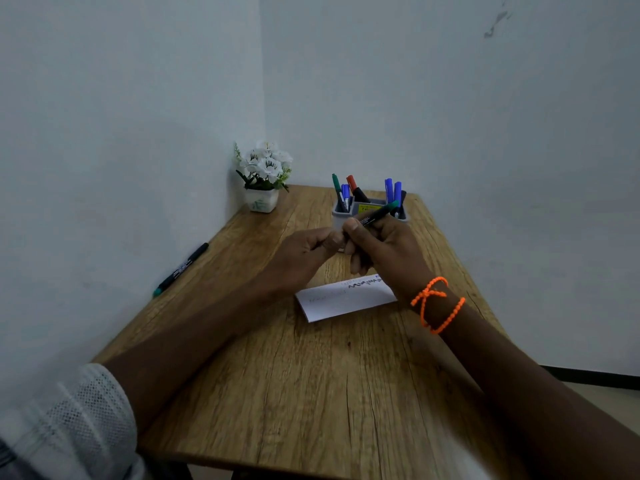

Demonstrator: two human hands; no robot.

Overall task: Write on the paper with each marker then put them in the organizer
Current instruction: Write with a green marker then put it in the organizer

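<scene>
- A spare marker (181,269) lay at the table's (311,393) left edge, untouched and well apart from both hands; it was judged not yet used.
- A flower pot (262,199) stood in the far left corner.
- The left hand (304,252) was curled, fingertips meeting the near end of the held marker; whether it pinched a cap could not be told.
- The right hand (375,245) gripped a green marker (379,213), raised above the table with its green end pointing toward the organizer.
- The paper (341,301) lay mid-table beneath the hands, already carrying several scribbled lines.
- The organizer (367,211) stood at the far edge, right of centre, holding several markers: green, blue, red and black.
- Judged status: most markers were stowed. Remaining: finish with the held one, stow it, then process the one at the left edge.
</scene>
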